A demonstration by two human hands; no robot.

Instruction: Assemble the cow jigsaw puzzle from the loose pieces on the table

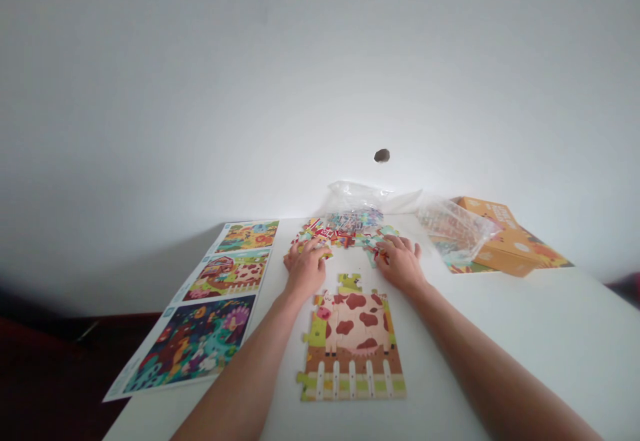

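Both hands lie open with palms down: the left hand (306,271) and the right hand (400,264) rest on loose jigsaw pieces (340,234), and the cow puzzle (353,344) sits at six o'clock from them. If a wrist drags down over it, its pieces can separate, because nothing holds them together
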